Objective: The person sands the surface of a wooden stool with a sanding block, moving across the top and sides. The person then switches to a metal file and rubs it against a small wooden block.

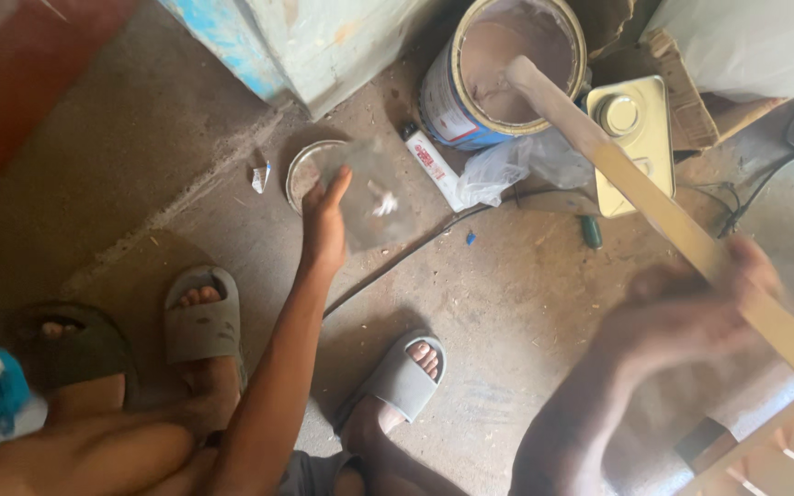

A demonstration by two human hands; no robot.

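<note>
Head view: right hand, blurred, grips a long wooden stick whose tip rests in the open paint can on the concrete floor. Left hand pinches a clear plastic sheet beside the can's lid.

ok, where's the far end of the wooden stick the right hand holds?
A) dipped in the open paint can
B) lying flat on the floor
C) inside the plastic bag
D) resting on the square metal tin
A: the right hand has its grip on the wooden stick, whose far end sits in the pinkish-brown paint of the open paint can, passing beside the square metal tin.
</note>
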